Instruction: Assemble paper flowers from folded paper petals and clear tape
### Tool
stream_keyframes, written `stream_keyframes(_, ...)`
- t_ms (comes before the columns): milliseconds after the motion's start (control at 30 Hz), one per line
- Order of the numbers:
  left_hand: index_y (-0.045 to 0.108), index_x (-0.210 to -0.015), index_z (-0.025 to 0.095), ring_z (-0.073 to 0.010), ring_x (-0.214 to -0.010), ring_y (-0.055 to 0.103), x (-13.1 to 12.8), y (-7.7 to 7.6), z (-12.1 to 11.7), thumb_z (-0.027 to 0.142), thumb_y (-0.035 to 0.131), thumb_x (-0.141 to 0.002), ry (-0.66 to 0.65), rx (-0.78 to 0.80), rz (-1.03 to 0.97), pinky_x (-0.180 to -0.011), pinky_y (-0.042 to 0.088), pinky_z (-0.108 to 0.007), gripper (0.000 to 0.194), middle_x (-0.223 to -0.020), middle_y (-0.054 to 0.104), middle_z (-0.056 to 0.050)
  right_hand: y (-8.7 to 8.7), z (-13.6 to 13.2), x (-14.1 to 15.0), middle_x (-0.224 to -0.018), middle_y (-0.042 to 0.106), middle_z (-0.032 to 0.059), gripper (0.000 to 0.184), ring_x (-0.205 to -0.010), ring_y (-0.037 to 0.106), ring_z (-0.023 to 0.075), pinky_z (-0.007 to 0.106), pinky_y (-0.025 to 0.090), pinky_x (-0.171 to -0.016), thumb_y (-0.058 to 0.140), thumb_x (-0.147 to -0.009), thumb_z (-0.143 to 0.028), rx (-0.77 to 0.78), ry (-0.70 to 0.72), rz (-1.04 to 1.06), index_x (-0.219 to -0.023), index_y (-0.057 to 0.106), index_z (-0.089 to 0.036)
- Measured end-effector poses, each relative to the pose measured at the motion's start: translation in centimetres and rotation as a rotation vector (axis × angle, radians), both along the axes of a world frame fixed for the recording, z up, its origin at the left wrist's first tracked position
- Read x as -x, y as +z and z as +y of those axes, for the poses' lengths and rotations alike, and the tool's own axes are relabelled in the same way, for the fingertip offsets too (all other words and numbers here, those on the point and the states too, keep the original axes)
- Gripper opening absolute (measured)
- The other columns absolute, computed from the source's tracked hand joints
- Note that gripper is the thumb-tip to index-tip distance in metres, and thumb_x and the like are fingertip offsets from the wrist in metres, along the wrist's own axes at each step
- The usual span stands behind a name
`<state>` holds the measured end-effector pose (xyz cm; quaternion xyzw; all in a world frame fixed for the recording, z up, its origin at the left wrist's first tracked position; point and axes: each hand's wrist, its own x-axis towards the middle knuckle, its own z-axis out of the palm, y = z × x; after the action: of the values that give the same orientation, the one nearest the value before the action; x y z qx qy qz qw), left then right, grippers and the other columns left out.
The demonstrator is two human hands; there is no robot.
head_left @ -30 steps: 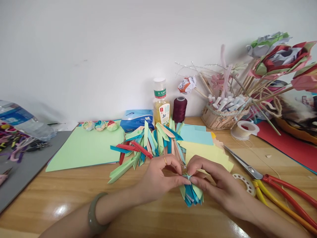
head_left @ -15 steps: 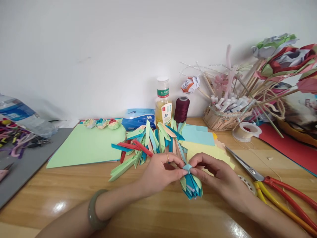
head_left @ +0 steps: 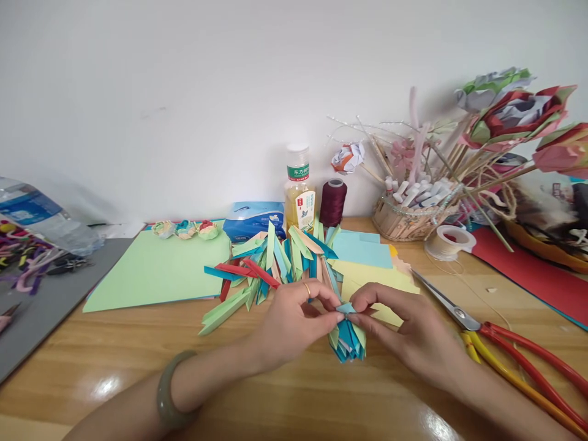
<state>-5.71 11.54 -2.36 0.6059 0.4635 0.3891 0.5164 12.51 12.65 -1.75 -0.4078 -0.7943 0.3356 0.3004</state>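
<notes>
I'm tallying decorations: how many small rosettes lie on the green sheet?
3, along the far edge of the green sheet: a pale one at left, a teal-centred one midway, a red-centred one at right. None looks hidden.

And there on your drink bottle (head_left: 298, 191), white characters on the green band (head_left: 298, 172) read "东方树", with the next one curving out of your sight! Below it, the pale label (head_left: 305, 210) carries print too small to make out, and the white lettering on your blue soft pack (head_left: 254, 222) won't resolve for you either.
</notes>
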Motion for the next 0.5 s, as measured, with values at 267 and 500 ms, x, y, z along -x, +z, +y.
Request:
stream_keyframes(267,0.056,-0.067,0.016,-0.0103,-0.063,0.054,-0.3,-0.6,-0.6,0.008,0.057,-0.072,0.074,-0.344,0.105,-0.058,0.046,-0.021,0.009,-0.068,0.058,-0.001,-0.8,-0.3,0.1,-0.07,0.063,0.0027,0.008,-0.063,0.059,0.0152,0.026,0.047,-0.057,0.052,-0.083,-0.016,-0.249,0.045,0.033,-0.078,0.054,-0.022)
stream_keyframes(500,0.059,-0.073,0.016,-0.0113,-0.063,0.055,-0.1,-1.0,-0.6,0.01,0.055,-0.077,0.057,-0.579,0.202,-0.06,0.046,-0.023,0.008,-0.068,0.06,-0.003,-0.2,0.2,-0.3,-0.076,0.063,0.0032,0.006,-0.069,0.06,0.0154,0.027,0.048,-0.062,0.051,-0.084,-0.018,-0.166,0.123,0.008,-0.081,0.054,-0.022)
